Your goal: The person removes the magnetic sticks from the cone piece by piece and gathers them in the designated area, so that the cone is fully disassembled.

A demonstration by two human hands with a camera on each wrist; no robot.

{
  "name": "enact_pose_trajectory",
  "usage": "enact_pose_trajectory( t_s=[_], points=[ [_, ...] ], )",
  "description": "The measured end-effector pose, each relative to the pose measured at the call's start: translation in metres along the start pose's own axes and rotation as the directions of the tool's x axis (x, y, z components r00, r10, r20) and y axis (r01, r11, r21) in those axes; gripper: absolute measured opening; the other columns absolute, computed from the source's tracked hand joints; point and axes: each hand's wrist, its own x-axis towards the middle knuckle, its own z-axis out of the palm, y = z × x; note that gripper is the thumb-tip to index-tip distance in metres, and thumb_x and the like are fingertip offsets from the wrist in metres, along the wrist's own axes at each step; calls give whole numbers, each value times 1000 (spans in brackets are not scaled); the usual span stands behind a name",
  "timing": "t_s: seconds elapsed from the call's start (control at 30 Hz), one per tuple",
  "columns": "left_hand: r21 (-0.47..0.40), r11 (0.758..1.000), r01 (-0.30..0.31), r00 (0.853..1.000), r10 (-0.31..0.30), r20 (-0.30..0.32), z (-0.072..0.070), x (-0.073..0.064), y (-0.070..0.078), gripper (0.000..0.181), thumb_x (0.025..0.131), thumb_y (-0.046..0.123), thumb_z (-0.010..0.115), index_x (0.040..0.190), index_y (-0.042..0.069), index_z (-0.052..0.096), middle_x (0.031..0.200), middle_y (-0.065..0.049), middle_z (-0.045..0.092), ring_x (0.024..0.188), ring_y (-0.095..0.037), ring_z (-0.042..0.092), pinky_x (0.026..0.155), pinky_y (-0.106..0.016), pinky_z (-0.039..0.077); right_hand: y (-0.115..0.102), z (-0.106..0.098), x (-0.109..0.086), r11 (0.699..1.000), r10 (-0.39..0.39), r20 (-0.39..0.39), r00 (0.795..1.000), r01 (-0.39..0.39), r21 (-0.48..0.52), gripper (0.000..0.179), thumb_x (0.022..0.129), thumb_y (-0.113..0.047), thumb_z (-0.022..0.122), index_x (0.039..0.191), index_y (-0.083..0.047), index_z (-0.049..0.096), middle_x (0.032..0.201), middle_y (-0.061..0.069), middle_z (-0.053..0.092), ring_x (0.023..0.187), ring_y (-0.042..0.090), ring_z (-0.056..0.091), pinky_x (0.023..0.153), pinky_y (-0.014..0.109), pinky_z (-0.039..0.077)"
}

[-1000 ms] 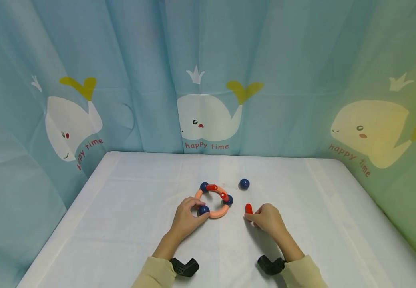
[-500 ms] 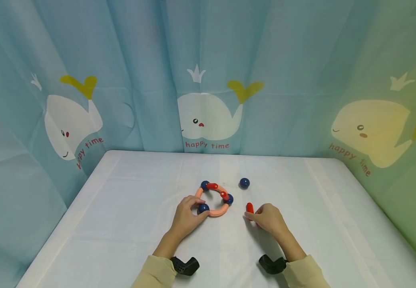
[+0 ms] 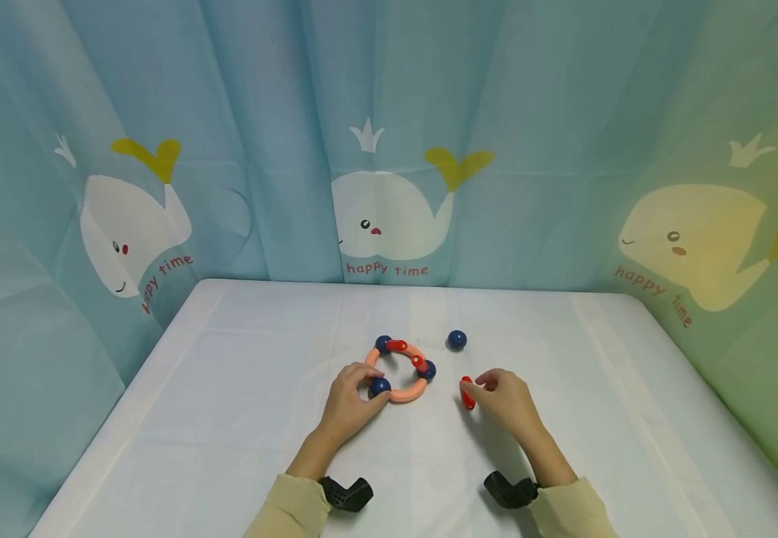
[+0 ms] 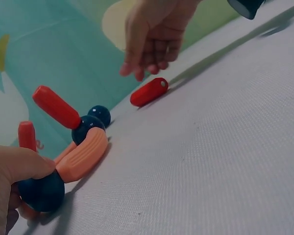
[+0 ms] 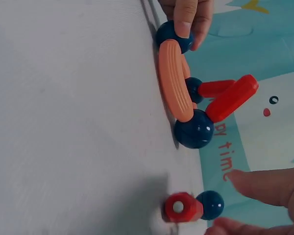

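Note:
My left hand [image 3: 350, 400] pinches a blue ball [image 4: 43, 193] between thumb and fingers. This ball belongs to a flat ring of curved orange pieces [image 5: 174, 81] joined by blue balls. Two red rods [image 5: 233, 98] slant up from the ring's other two balls. My right hand [image 3: 508, 403] hovers just over a loose red rod [image 4: 148, 92], which lies on the table to the right of the ring. In the right wrist view that hand's thumb and finger are spread apart, with nothing between them.
A single blue ball [image 3: 457, 340] lies behind the loose rod. The white cloth-covered table [image 3: 227, 359] ends at a blue curtain [image 3: 536, 112] printed with whales. Black wrist devices [image 3: 346, 495] sit at both cuffs.
My right hand has let go of the red rod and lifted a little, its fingers spreading. The rod stays behind on the table. My left hand keeps its hold on the ball.

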Motion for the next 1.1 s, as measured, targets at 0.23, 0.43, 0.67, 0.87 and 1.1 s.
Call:
enact_pose_trajectory(
  t_s=[0.23, 0.43, 0.67, 0.87, 1.1],
  points=[
    [16, 1000, -20, 1000, 20, -17, -10, 3, -9, 25, 68, 8, 77, 91, 6, 67, 94, 1, 62, 91, -16, 55, 79, -35, 45, -17, 13, 7, 984, -150, -89, 985, 157, 84, 26, 81, -21, 70, 91, 3, 65, 75, 5, 59, 68, 18, 52, 58, 28, 44],
    [-3, 1000, -31, 999, 31, -33, -15, 4, -15, 25, 67, 5, 74, 91, 4, 68, 96, -2, 62, 92, -18, 55, 81, -36, 45, -26, 26, 8, 973, -191, -87, 978, 201, 113, 20, 80, -16, 71, 89, 1, 66, 72, 2, 58, 66, 15, 52, 57, 27, 44],
    [3, 999, -33, 998, 33, -61, -15, 3, -16, 25, 66, 4, 73, 91, 4, 68, 95, -3, 62, 91, -19, 55, 80, -37, 45, -30, 42, 8, 961, -226, -88, 970, 236, 141, 16, 80, -12, 71, 88, 1, 67, 75, 2, 62, 71, 16, 59, 65, 31, 48],
    [74, 996, 42, 993, -33, -117, -17, 3, -16, 29, 67, 5, 72, 96, 5, 67, 97, -5, 61, 92, -21, 54, 80, -39, 43, -35, 50, 7, 947, -251, -95, 963, 265, 180, 15, 79, -8, 71, 89, 2, 67, 75, 3, 63, 70, 15, 59, 65, 30, 49],
    [93, 995, 37, 990, -23, -142, -14, 4, -11, 31, 68, 1, 69, 99, 4, 66, 100, -5, 60, 95, -22, 52, 81, -39, 43, -37, 53, 7, 921, -319, -145, 937, 343, 188, 19, 75, -8, 75, 90, 2, 68, 79, 5, 65, 72, 17, 60, 68, 33, 51]
  ],
)
